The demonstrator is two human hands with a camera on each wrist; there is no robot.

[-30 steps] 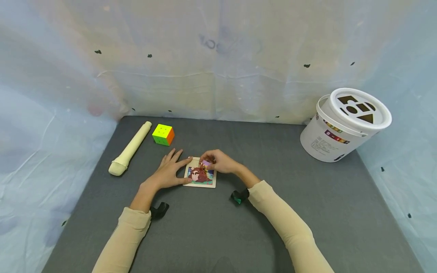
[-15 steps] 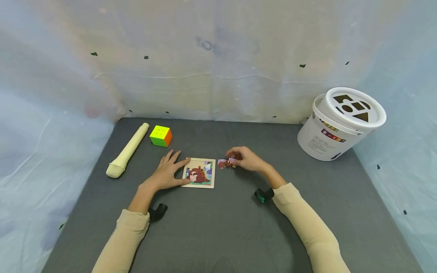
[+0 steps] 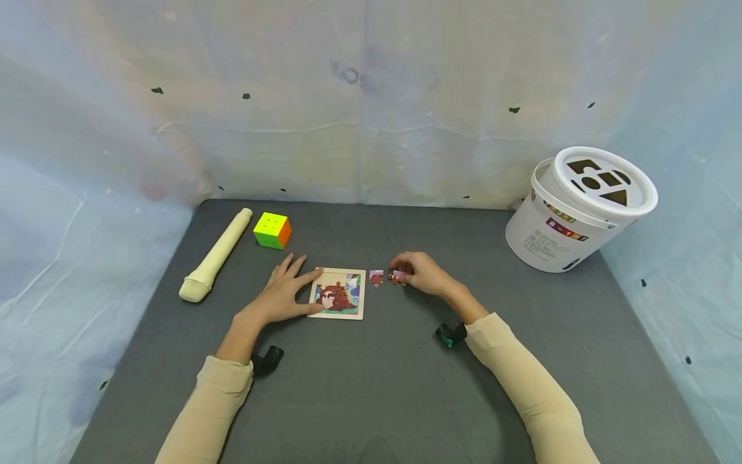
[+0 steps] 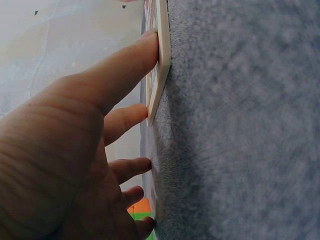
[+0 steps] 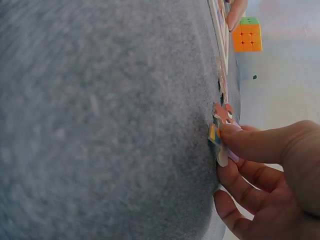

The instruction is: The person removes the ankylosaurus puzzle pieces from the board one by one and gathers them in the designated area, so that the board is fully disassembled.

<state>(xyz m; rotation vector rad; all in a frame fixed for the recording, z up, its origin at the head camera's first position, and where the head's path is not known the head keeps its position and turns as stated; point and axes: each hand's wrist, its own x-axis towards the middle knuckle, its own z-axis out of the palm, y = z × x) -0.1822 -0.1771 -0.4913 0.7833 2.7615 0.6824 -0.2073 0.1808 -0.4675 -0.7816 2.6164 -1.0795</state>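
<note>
A square jigsaw puzzle (image 3: 342, 299) in a pale wooden frame lies on the table, showing a reddish-brown animal; bare board shows along the top of its picture. My left hand (image 3: 281, 295) rests at the puzzle's left side, fingers spread, with thumb and index fingertip touching the frame. Just right of the frame lies a loose puzzle piece (image 3: 376, 278), purple and red. Beside it, my right hand (image 3: 426, 274) pinches another puzzle piece (image 5: 220, 115) between thumb and fingers, close over the table. The right wrist view shows a yellow-and-blue patch at this piece's edge.
Behind my left hand stand a yellow, green and orange puzzle cube (image 3: 272, 231) and a long cream-coloured club-shaped object (image 3: 217, 254). A white lidded bucket (image 3: 551, 235) with shape cutouts stands at the back right. Plastic sheeting (image 3: 359, 129) surrounds the grey table (image 3: 359, 399).
My right hand has moved right from above the puzzle, taking pieces off its top. One piece now lies on the table, separated from the pinched one. My left hand stays put.
</note>
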